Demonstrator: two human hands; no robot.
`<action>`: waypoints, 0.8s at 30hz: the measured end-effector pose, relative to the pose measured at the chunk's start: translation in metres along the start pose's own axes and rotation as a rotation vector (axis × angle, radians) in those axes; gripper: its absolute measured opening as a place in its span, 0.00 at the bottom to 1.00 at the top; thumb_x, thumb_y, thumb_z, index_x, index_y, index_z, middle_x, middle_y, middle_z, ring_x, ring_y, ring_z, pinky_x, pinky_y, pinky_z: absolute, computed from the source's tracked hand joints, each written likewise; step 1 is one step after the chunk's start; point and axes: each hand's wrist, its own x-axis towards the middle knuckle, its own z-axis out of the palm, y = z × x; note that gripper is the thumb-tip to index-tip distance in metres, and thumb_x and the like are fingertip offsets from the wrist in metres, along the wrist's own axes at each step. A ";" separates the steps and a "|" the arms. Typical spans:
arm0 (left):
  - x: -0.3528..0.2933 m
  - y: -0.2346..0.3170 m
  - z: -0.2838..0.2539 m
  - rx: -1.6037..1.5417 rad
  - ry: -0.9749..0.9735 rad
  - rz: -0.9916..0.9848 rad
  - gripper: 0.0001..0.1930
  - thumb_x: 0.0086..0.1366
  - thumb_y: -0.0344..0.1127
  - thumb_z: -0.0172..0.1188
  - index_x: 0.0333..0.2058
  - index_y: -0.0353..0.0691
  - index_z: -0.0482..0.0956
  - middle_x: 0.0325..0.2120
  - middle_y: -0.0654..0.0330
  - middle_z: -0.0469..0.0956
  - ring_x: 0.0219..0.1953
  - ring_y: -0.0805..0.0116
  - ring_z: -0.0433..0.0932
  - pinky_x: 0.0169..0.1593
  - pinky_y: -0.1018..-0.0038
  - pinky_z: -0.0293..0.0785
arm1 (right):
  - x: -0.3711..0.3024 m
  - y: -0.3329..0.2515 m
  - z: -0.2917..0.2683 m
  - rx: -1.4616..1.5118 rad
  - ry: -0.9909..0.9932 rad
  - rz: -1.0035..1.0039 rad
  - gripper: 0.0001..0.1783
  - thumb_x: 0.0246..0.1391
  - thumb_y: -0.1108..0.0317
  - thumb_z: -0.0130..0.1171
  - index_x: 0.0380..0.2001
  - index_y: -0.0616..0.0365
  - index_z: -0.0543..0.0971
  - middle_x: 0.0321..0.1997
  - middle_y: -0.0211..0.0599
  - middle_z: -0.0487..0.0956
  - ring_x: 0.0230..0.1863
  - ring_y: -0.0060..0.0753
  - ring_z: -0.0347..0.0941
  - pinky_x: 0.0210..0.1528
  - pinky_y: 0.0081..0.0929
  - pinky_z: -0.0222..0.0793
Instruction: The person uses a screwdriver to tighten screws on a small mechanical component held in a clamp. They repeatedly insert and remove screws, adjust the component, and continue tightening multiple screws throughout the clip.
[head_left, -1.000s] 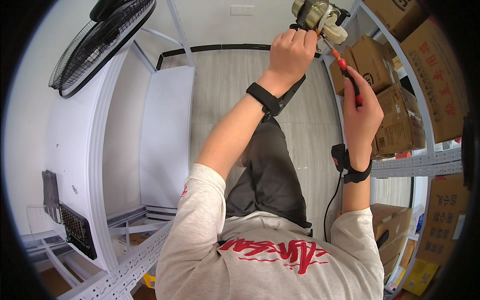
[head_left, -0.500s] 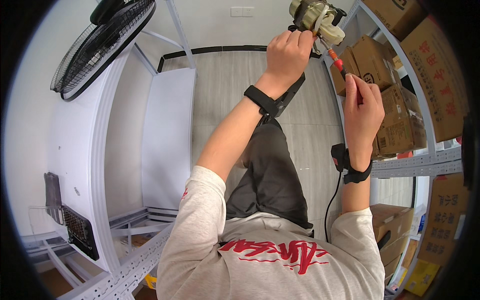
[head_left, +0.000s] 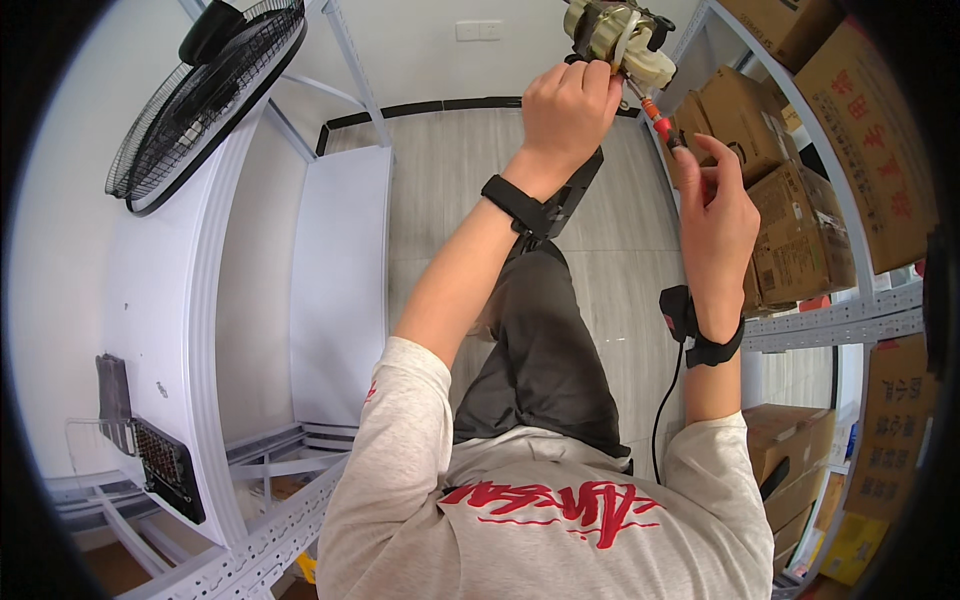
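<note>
Ahead at the top stands a bare fan motor (head_left: 598,28), with a brass-coloured body and a cream plastic gear housing (head_left: 648,66) on its right side. My left hand (head_left: 568,112) is closed at its lower edge, its fingertips partly hidden against it. A screwdriver (head_left: 662,127) with a red and black handle slants up to the motor below the housing; where its tip meets is too small to tell. My right hand (head_left: 718,210) is around the handle's rear end, thumb against it and index finger lifted off. Black straps with small devices circle both wrists.
On the left, a fan grille (head_left: 215,105) rests on a white shelf (head_left: 160,270), with a tray of small bits (head_left: 165,465) nearer me. A lower white shelf (head_left: 340,290) lies beside the tiled floor. Cardboard boxes (head_left: 800,235) fill the right rack. A black cable (head_left: 662,410) hangs from my right wrist.
My right thumb and index finger have spread apart at the screwdriver handle. The motor, screwdriver and both hands sit slightly further left in view; my left hand keeps its hold.
</note>
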 end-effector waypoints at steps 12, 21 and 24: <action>0.005 0.001 -0.002 0.037 -0.025 0.029 0.08 0.52 0.32 0.67 0.27 0.43 0.76 0.18 0.62 0.75 0.21 0.60 0.76 0.22 0.66 0.71 | 0.001 0.005 -0.002 0.029 0.026 -0.049 0.14 0.58 0.70 0.64 0.47 0.52 0.79 0.40 0.37 0.78 0.30 0.36 0.78 0.30 0.30 0.73; 0.004 0.000 -0.004 0.036 -0.051 0.030 0.08 0.53 0.32 0.67 0.26 0.42 0.75 0.18 0.62 0.75 0.21 0.60 0.76 0.23 0.65 0.71 | 0.002 0.007 -0.001 -0.025 0.103 -0.118 0.12 0.56 0.68 0.67 0.43 0.54 0.79 0.36 0.37 0.78 0.26 0.33 0.75 0.28 0.29 0.72; 0.005 0.000 -0.003 0.030 -0.042 0.032 0.08 0.53 0.32 0.67 0.26 0.42 0.75 0.18 0.62 0.75 0.21 0.60 0.76 0.23 0.65 0.71 | 0.001 0.006 -0.003 0.020 0.034 -0.021 0.12 0.55 0.69 0.67 0.42 0.53 0.79 0.40 0.37 0.78 0.27 0.33 0.75 0.28 0.29 0.72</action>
